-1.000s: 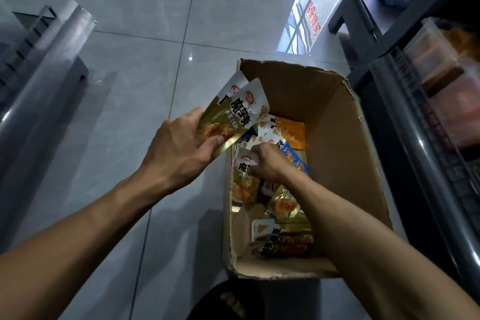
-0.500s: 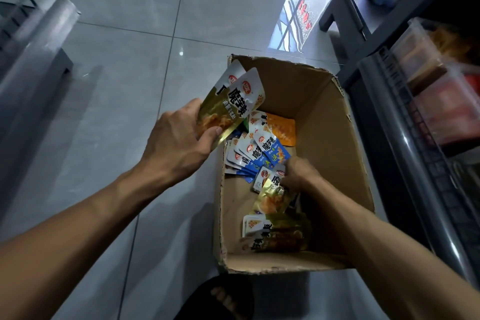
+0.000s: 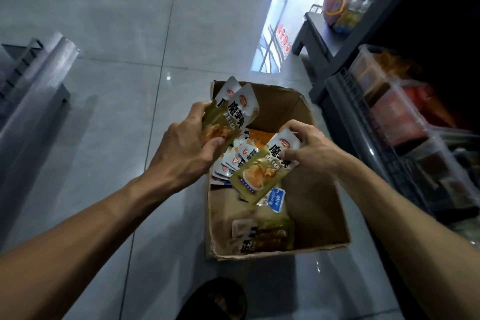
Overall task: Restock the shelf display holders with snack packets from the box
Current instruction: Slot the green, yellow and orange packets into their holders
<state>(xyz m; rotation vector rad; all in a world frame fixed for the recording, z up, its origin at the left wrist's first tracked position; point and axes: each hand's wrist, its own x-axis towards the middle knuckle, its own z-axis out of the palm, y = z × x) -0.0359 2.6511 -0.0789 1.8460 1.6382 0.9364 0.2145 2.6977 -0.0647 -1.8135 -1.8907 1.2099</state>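
An open cardboard box [image 3: 315, 210] sits on the tiled floor with several snack packets [image 3: 239, 157] loose inside. My left hand [image 3: 187, 148] grips a small stack of gold and white packets [image 3: 233, 117] above the box's far left corner. My right hand [image 3: 309, 150] pinches another gold and white packet [image 3: 262, 174] by its top, lifted over the middle of the box. More gold packets [image 3: 262, 238] lie at the box's near end. Clear display holders [image 3: 389, 109] with snacks stand on the shelf at right.
A dark shelf unit [image 3: 345, 101] with a wire front runs along the right. A clear plastic shelf edge [image 3: 36, 86] slants at the left. My foot in a dark sandal [image 3: 215, 299] is just in front of the box. Grey floor tiles [image 3: 117, 34] spread beyond.
My right hand has come up out of the box with a gold and white packet pinched in it. My left hand still holds its stack, a little higher.
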